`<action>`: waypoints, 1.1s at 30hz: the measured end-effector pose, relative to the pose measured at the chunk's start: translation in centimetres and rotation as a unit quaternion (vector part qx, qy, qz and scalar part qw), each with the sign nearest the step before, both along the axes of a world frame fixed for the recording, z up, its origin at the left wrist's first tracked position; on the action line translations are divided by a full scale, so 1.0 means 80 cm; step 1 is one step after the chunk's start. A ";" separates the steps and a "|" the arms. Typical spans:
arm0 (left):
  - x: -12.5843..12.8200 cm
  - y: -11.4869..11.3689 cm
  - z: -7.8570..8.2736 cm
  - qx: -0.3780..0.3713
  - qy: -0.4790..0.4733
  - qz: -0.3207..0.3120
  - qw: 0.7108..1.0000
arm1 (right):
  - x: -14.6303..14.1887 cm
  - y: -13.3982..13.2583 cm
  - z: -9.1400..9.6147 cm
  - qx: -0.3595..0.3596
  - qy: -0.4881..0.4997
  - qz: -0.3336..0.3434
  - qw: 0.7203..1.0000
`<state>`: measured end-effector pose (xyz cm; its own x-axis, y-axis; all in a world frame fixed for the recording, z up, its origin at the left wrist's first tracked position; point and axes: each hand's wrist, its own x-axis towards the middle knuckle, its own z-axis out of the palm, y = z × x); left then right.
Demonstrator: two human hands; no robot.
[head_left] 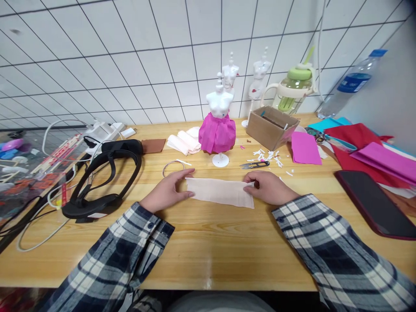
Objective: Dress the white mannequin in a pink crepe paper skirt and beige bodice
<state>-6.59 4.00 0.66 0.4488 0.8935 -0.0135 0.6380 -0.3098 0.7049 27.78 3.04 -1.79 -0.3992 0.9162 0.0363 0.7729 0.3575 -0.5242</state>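
Observation:
A pale cream strip of thin paper or cloth (221,191) lies flat on the wooden table (208,251) in front of me. My left hand (169,190) pinches its left end between thumb and fingers. My right hand (268,187) grips its right end, fingers curled over the edge. Just behind the strip stands a small white mannequin torso wearing a bright pink pleated skirt (217,130) on a round foot. Small black thread snips (255,164) lie beyond my right hand, among white scraps.
A black head strap (104,182) and cables lie at the left. A cardboard box (271,126), two more mini mannequins (260,80), a green-lidded jug (295,89) and a water bottle (352,82) stand behind. Pink and red sheets (373,154) and a dark phone (373,201) lie right.

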 end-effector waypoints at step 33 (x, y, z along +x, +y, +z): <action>0.001 0.012 -0.022 0.103 -0.003 -0.031 0.994 | 0.005 -0.010 -0.017 0.063 0.040 0.022 0.997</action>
